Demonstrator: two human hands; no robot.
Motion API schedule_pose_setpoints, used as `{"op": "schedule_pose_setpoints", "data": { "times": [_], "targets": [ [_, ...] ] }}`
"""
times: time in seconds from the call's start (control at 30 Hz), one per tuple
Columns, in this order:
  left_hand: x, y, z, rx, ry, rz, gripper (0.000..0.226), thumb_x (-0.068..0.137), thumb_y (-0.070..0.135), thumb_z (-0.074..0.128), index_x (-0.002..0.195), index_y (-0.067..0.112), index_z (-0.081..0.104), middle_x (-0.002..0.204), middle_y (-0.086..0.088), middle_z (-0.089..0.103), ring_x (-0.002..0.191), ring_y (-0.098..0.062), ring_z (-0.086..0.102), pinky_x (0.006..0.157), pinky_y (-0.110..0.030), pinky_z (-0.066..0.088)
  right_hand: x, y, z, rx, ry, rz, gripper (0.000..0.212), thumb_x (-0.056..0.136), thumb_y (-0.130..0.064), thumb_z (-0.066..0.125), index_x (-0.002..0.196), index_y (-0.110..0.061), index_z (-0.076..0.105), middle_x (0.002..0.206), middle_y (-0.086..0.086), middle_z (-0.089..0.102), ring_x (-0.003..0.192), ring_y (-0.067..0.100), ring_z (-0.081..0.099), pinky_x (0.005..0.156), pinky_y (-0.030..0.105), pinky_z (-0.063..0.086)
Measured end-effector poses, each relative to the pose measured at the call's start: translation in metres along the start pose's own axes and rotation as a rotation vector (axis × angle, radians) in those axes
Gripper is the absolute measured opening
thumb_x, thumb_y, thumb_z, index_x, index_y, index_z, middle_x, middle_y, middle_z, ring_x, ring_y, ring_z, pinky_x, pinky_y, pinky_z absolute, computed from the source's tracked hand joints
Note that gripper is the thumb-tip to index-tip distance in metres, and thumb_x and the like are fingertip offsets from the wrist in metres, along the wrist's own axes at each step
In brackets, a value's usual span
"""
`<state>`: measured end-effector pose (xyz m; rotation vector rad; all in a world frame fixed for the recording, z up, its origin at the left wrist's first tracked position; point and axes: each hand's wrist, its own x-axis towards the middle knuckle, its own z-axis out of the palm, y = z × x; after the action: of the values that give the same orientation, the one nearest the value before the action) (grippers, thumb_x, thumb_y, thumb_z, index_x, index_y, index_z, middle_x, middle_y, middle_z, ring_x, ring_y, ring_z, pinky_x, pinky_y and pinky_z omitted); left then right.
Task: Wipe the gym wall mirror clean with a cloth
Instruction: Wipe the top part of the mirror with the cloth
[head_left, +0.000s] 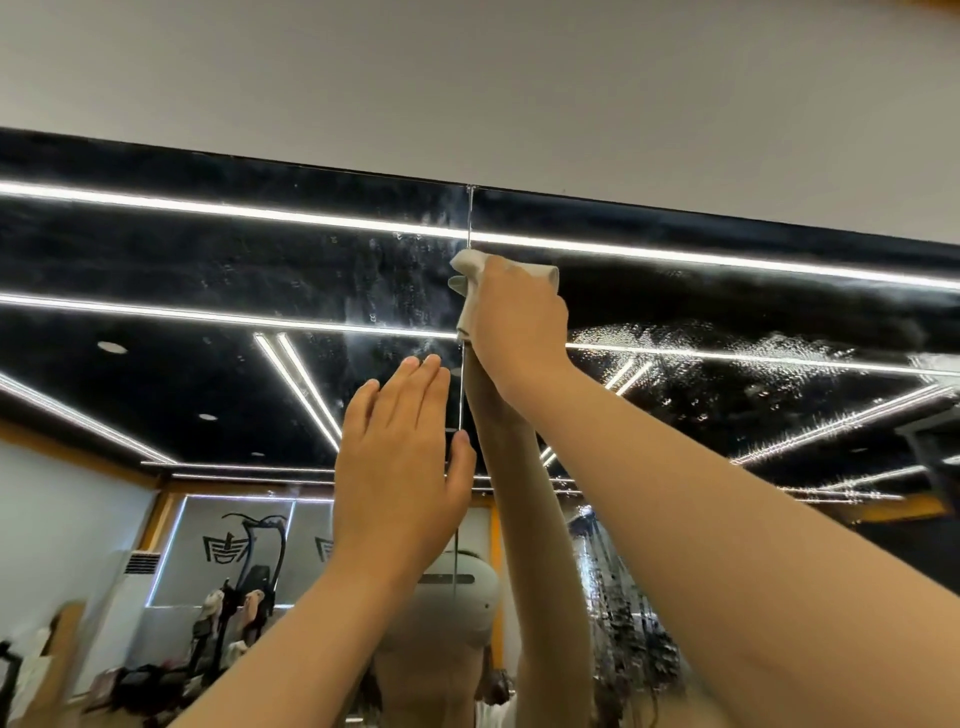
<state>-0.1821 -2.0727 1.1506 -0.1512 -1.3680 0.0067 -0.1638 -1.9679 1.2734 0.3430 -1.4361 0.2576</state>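
Observation:
The wall mirror (218, 270) fills the middle of the view, its top edge running under a white wall. My right hand (511, 322) is raised high and presses a pale cloth (470, 270) against the glass at the vertical seam (469, 213) between two mirror panels. Whether its fingers lie straight or curl into the cloth is hidden behind the hand. My left hand (402, 467) lies flat on the mirror lower down, just left of the seam, fingers straight and together, holding nothing. Streaks and droplets mark the glass on both sides of the cloth.
A white wall (467, 78) rises above the mirror's top edge. The mirror reflects light strips on a dark ceiling, gym equipment (244, 597) at the lower left, and a person with a white headset (457, 597) and a raised arm.

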Motion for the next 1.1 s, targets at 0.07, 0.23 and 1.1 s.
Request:
{"op": "schedule_pose_setpoints", "data": {
  "times": [0.07,0.23,1.1],
  "targets": [
    [0.000,0.000,0.000,-0.001,0.007,-0.001,0.055,0.092,0.034,0.041,0.139,0.008,0.053,0.144,-0.007,0.054,0.138,-0.021,0.044,0.116,-0.048,0.031,-0.004,-0.002,-0.001,0.004,-0.015,-0.004,0.036,0.102,-0.016,0.043,0.138,-0.013,0.045,0.112,0.005,0.062,0.095,0.018,0.060,0.066,0.025,0.040],
    [0.001,0.000,0.001,-0.015,0.018,0.005,0.055,0.092,0.033,0.040,0.139,0.007,0.053,0.144,-0.008,0.053,0.139,-0.021,0.044,0.117,-0.044,0.026,-0.014,-0.002,-0.002,-0.014,-0.031,-0.010,0.038,0.103,-0.018,0.042,0.140,-0.008,0.039,0.117,0.006,0.061,0.101,0.022,0.063,0.068,0.027,0.039],
    [0.000,0.001,-0.006,-0.070,0.017,0.005,0.056,0.091,0.033,0.038,0.139,0.009,0.054,0.144,-0.005,0.053,0.138,-0.017,0.043,0.119,-0.042,0.022,-0.032,0.048,-0.012,-0.072,-0.085,-0.057,0.034,0.103,-0.013,0.037,0.136,-0.008,0.040,0.121,0.007,0.058,0.103,0.031,0.061,0.066,0.034,0.034]
  ]
}}
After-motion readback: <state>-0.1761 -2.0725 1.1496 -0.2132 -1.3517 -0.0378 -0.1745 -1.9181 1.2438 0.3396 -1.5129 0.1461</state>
